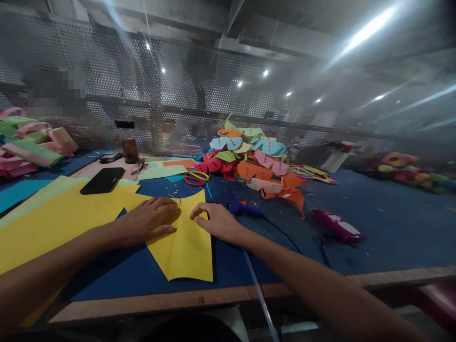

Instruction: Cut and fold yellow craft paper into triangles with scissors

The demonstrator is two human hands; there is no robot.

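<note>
A creased sheet of yellow paper (190,256) lies on the blue tabletop in front of me, its fold line running down the middle. My left hand (151,221) rests flat on the sheet's left side, fingers stretched out. On the right side, my right hand (217,221) touches the paper with fingers bent and a gap between thumb and index finger. Just beyond the right hand is a blue glue gun (244,206) with a black cord. Red-and-yellow-handled scissors (195,178) lie past the sheet's far edge.
More yellow sheets (71,213) are stacked at left, with a black phone (102,180) on them. Behind stands a lidded jar (127,142). Colourful cut-paper pieces (249,161) are heaped at the back. At right lies a magenta device (337,227); a translucent stick (260,289) crosses the table edge.
</note>
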